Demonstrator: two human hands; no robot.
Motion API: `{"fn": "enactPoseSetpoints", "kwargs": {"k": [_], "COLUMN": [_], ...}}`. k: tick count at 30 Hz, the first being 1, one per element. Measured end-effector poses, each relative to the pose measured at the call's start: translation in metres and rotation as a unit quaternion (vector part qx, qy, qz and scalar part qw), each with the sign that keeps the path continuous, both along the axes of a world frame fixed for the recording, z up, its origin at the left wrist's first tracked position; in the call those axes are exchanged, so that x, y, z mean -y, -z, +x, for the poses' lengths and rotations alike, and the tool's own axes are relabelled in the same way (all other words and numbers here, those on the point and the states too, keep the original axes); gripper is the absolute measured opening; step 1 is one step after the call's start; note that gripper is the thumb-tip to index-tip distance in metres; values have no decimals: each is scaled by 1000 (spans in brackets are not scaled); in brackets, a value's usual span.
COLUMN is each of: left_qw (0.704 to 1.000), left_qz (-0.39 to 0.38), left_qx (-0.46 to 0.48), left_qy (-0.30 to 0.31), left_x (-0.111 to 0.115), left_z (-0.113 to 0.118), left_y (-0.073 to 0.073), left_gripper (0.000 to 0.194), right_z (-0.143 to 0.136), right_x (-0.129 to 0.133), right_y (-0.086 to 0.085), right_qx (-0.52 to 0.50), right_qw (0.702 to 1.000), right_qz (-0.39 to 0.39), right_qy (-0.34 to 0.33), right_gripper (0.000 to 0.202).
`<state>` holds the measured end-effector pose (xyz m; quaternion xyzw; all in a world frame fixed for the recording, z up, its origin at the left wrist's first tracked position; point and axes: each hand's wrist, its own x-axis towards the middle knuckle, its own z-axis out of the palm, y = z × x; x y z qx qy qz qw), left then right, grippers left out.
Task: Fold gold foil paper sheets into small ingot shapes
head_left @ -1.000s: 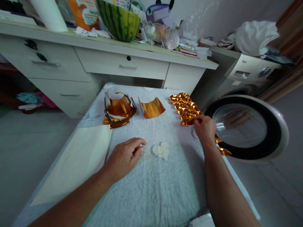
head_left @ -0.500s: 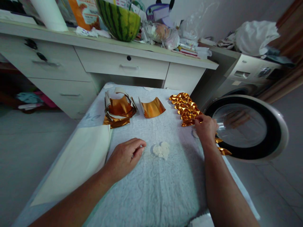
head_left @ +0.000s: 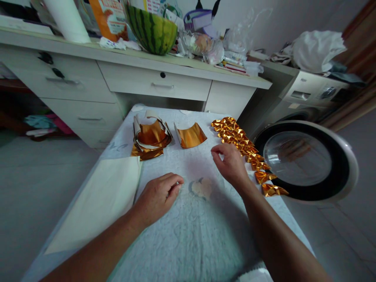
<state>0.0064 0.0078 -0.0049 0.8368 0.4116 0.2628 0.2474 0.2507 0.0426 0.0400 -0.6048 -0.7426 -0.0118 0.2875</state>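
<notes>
My left hand [head_left: 161,197] rests on the cloth-covered table [head_left: 164,246], thumb and fingers pressed together with nothing seen in them. Over the table's middle, my right hand [head_left: 230,162] hovers with its fingers curled and thumb tip close to the forefinger; I see nothing in it. Just beyond lies a single curved sheet of gold foil paper [head_left: 191,135]. Left of that is a curled stack of gold foil paper [head_left: 151,135]. Folded gold foil pieces [head_left: 235,137] lie in overlapping rows along the right side. A pale heart-shaped patch [head_left: 202,188] sits between my hands, in shadow.
A large cream sheet [head_left: 96,203] covers the table's left side. An open washing machine door [head_left: 305,160] stands against the right edge. Behind is a white desk [head_left: 185,66] with drawers, bearing a cut watermelon [head_left: 151,31], a paper roll [head_left: 69,21] and plastic bags.
My right hand has left the folded gold pieces and moved left over the table, uncovering the pieces along the right edge. My left hand has stayed nearly in place.
</notes>
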Motion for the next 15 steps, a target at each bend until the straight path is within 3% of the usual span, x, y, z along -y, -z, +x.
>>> {"fn": "enactPoseSetpoints", "kwargs": {"k": [4, 15], "left_qw": [1000, 1000], "left_qz": [-3, -8], "left_qx": [4, 6], "left_qy": [5, 7], "left_x": [1, 2], "left_z": [0, 1], "left_y": [-1, -1], "left_gripper": [15, 14], "right_z": [-20, -66], "right_x": [-11, -58], "right_y": [-3, 32], "right_qx": [19, -41], "right_qw": [988, 993], "right_qz": [-117, -91], "right_qy": [-98, -55], "right_gripper": [8, 35]}}
